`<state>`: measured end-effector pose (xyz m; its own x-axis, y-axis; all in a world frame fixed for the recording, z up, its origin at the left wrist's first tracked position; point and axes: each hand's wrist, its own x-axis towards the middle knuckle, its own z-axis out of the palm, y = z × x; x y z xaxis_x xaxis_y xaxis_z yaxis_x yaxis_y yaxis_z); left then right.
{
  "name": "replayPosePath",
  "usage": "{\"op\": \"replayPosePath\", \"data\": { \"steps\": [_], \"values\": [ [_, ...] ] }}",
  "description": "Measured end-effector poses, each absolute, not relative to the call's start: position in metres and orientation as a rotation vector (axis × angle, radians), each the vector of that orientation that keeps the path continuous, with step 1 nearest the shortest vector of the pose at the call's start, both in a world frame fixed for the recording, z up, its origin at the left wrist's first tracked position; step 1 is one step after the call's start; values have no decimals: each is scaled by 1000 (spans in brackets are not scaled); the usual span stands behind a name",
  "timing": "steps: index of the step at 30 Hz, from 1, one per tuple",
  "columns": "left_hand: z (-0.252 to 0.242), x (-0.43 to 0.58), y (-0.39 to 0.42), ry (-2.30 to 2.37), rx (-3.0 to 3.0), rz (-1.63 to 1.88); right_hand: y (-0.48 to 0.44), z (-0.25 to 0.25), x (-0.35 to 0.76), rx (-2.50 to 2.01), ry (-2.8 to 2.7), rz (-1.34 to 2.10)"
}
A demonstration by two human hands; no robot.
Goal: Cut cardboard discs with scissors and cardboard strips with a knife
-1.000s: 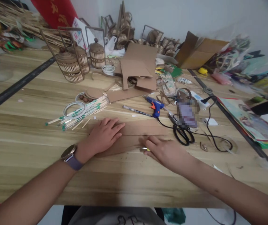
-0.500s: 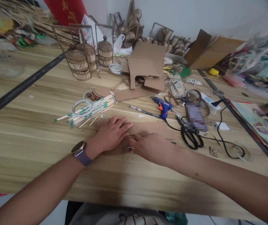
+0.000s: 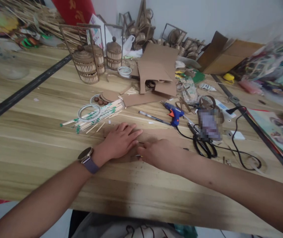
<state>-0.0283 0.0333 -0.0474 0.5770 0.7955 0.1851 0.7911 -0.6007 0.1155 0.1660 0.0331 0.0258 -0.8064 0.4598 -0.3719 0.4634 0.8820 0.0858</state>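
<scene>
My left hand (image 3: pixel 121 140), below a wristwatch (image 3: pixel 85 154), lies with its fingers stretched out on a flat piece of brown cardboard (image 3: pixel 166 133). Close beside it, my right hand (image 3: pixel 156 152) is closed around what looks like a craft knife (image 3: pixel 138 155). Only a thin tip and a bit of yellow show at the fingers; the grip hides the remainder. The tip is at the cardboard's near part, under the left fingertips. Beyond the hands lie a pen (image 3: pixel 154 117) and a blue glue gun (image 3: pixel 174 113).
Wrapped sticks (image 3: pixel 99 117) with a roll of tape (image 3: pixel 90 113) lie to the left. Scissors (image 3: pixel 203 145) and a black cord (image 3: pixel 238 155) are at right. Farther back stand small stick lanterns (image 3: pixel 85 66), cut cardboard (image 3: pixel 157 62) and an open box (image 3: pixel 228 56).
The view has shifted slightly, so the things on the table appear a little farther right. Both hands keep nearly the same pose on the cardboard.
</scene>
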Motion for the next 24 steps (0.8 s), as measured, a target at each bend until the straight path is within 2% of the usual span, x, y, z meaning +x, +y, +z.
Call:
{"op": "replayPosePath", "data": {
  "steps": [24],
  "values": [
    [-44, -27, 33, 1381, 2735, 303, 21, 30, 162, 720, 2644, 101]
  ]
}}
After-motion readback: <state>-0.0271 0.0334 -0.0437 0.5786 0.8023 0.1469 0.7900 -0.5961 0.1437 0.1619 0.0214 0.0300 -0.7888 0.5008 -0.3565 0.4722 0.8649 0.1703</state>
